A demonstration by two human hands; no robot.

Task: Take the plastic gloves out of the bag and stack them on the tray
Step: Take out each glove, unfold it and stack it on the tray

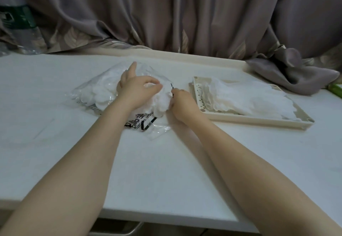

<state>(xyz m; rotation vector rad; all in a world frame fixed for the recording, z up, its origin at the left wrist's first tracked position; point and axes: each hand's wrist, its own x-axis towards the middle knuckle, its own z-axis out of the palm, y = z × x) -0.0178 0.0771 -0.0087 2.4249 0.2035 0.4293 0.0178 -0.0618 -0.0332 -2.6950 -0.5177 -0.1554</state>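
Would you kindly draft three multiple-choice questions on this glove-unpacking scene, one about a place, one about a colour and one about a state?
1. Where does the tray lie relative to the bag?
A. To the person's right of it
B. To the person's left of it
C. Underneath it

2. What colour is the curtain behind the table?
A. Bright red
B. Greyish mauve
C. Yellow

3. What is the right hand doing?
A. Resting flat on the tray
B. Hanging off the table
C. Pinching gloves at the bag's mouth

Answers: 1 A, since the tray sits right of the bag; 2 B, the folds read greyish mauve; 3 C, its fingers curl on the white gloves while the left hand rests on the bag, and the glove stack already lies on the tray.
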